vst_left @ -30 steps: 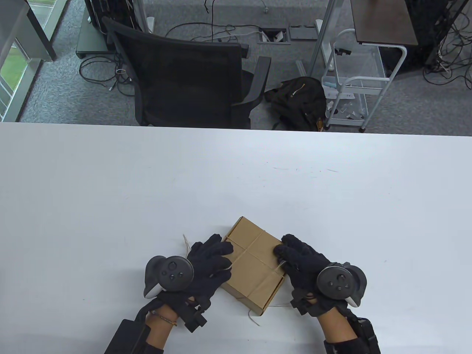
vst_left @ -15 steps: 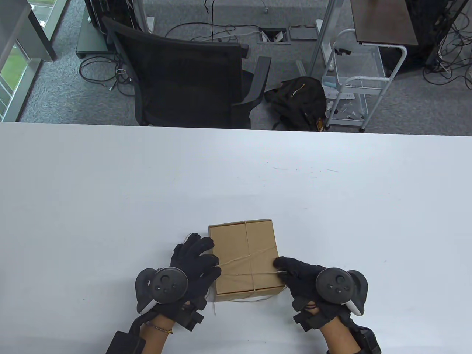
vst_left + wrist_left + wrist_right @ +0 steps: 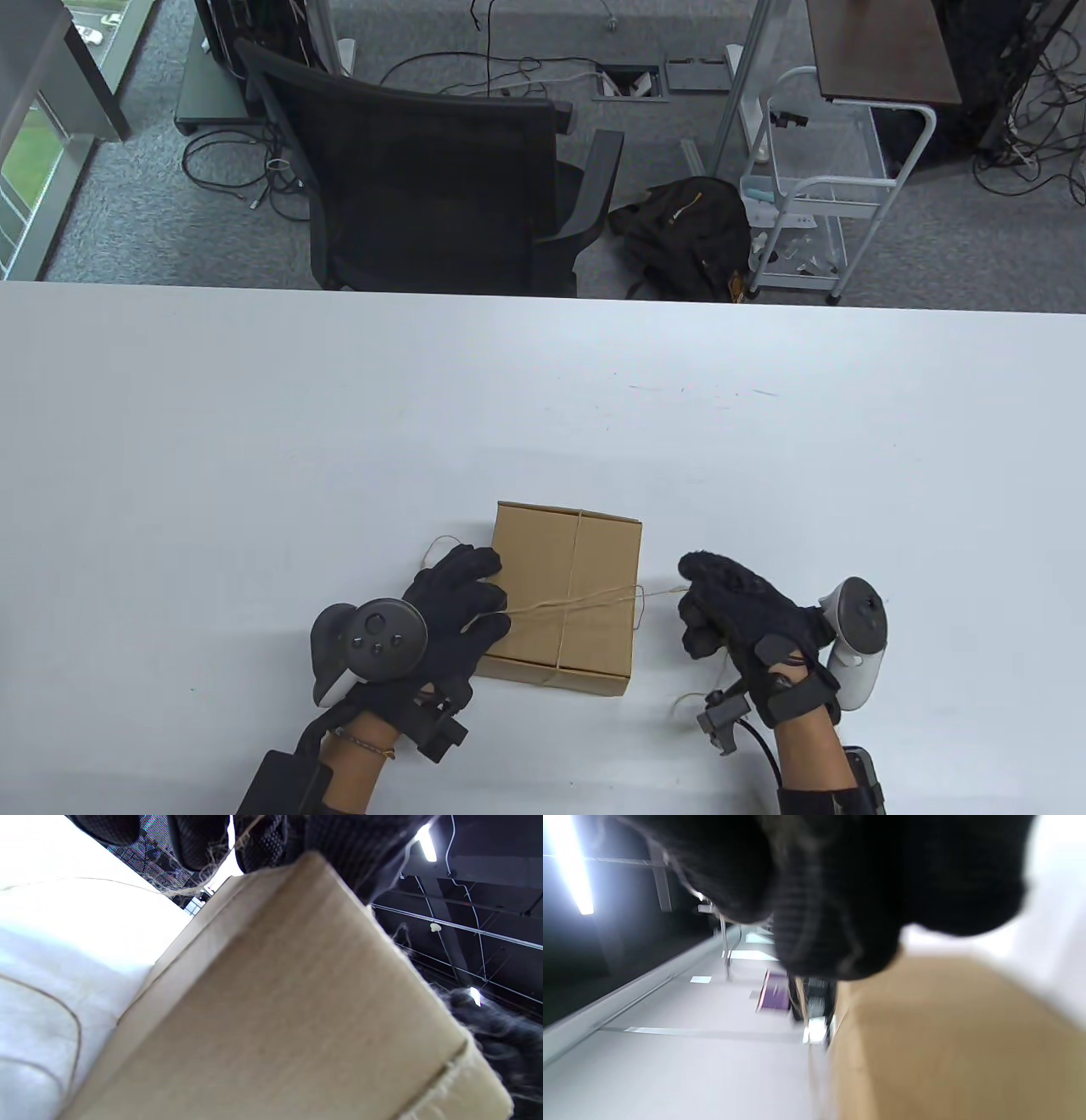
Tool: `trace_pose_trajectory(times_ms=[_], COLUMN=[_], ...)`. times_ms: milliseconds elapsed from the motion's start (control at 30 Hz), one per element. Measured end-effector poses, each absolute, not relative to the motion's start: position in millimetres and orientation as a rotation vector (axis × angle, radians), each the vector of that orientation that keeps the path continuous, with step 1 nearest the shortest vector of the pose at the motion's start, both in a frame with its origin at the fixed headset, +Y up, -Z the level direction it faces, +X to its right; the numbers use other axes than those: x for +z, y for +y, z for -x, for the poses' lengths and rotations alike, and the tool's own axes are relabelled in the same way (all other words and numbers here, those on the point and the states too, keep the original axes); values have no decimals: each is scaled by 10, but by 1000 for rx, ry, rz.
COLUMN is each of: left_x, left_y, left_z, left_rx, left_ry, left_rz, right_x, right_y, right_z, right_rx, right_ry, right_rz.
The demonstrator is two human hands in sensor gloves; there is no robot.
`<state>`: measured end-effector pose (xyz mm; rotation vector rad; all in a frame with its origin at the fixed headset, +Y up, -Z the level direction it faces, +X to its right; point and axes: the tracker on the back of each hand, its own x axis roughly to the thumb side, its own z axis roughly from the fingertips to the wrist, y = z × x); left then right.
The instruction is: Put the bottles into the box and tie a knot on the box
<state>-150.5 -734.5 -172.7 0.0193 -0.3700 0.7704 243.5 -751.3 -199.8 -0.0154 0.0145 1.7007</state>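
A closed brown cardboard box (image 3: 564, 586) with thin twine (image 3: 585, 601) wrapped round it lies on the white table (image 3: 254, 424) near the front edge. No bottles are visible. My left hand (image 3: 492, 607) lies against the box's left side, and the twine comes out between its thumb and forefinger. The left wrist view shows the box (image 3: 275, 1005) close up, with twine running between the gloved fingers (image 3: 199, 836). My right hand (image 3: 691, 607) is just right of the box, off it, fingers curled and pinching a twine end stretched from the box's right edge. The right wrist view is blurred: fingers (image 3: 840, 899), box (image 3: 946, 1035).
A loose twine tail (image 3: 437, 543) curls on the table left of the box, another (image 3: 687, 700) hangs below my right hand. Beyond the table's far edge stand a black office chair (image 3: 424, 170), a dark backpack (image 3: 687, 229) and a white wire cart (image 3: 814, 187).
The box has been turned from a diagonal to nearly square-on. My right hand left the box's right edge, rolled onto its side and moved right, drawing the twine out. My left hand stayed on the left side.
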Motion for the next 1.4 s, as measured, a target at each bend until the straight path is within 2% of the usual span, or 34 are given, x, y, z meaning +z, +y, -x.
trace_pose_trajectory(times_ms=[67, 133, 200, 267, 367, 400, 467, 533, 633, 833, 933, 1000, 1100, 1233, 1300, 1400], left_x=[-1732, -1726, -1724, -1721, -1718, -1716, -1709, -1704, -1704, -1719, -1719, -1708, -1681, -1662, -1683, -1719], left_y=[-7344, -7339, -7336, -7334, -7332, -7330, -7328, -7317, -7258, -7115, -7071, -7059, -7040, -7071, -7092, -7098], left_z=[1506, 1497, 1490, 1485, 1482, 1478, 1474, 1479, 1560, 1755, 1753, 1681, 1582, 1522, 1557, 1673], left_rx=[775, 767, 761, 755, 746, 745, 742, 750, 790, 1043, 1083, 1027, 833, 596, 592, 622], left_ry=[-368, -368, -370, -367, -364, -363, -366, -378, -383, -462, -541, -624, -669, -627, -621, -556], left_rz=[-16, -20, -34, -32, -39, -41, -43, -40, -33, -18, 31, 111, 171, 161, 184, 140], right_x=[-1971, -1921, -1877, -1828, -1759, -1727, -1669, -1654, -1679, -1691, -1691, -1693, -1695, -1695, -1697, -1696], right_y=[-7425, -7298, -7220, -7135, -7097, -7130, -7224, -7323, -7433, -7445, -7448, -7445, -7450, -7452, -7455, -7461], right_z=[-2468, -2413, -2345, -2214, -1927, -1756, -1507, -1290, -1203, -1248, -1244, -1244, -1253, -1256, -1260, -1261], right_rx=[2051, 2439, 2461, 2360, 2332, 2328, 2311, 2337, 2428, 2381, 2388, 2387, 2378, 2390, 2386, 2385], right_ry=[-161, -299, -385, -452, -391, -282, -81, 8, 143, 95, 88, 67, 67, 77, 79, 84], right_rz=[45, -22, -75, -217, -556, -713, -856, -937, -951, -931, -932, -930, -945, -958, -961, -963])
